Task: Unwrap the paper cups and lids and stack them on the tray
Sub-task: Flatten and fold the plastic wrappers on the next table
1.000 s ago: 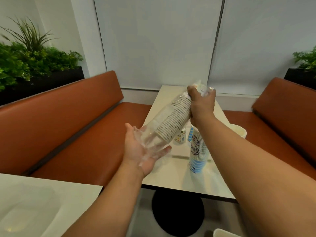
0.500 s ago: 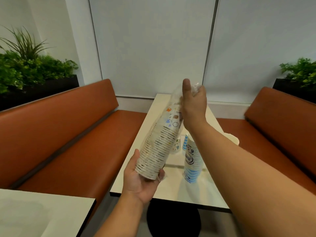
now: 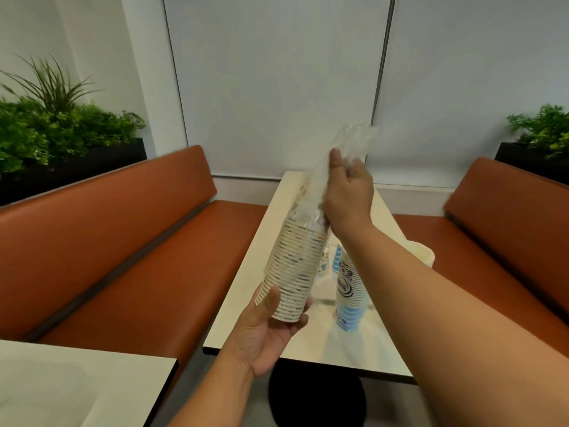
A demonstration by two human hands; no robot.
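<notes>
Keep the stack of paper cups tilted as it is, bottom end cradled low, and draw the plastic wrap straight off along the line of the stack, not sideways, so the cups stay nested and none slips out of the open end. Judging by how much of the stack already shows bare, the sleeve is more than halfway off, so a steady pull should free it. Your left hand is cupped under the lower end of the stack, palm up, thumb against the side and fingers curled loosely around the bottom cups, bearing the weight. Your right hand is up at the top end, closed around the bunched clear wrap, which sticks out crumpled above your fingers. The stack hangs in the air over the near edge of the surface, not touching it. Just beyond it, a second stack of blue-printed cups stands on the surface, beside what looks like a pale tray, though the tray is mostly hidden behind the cups.
</notes>
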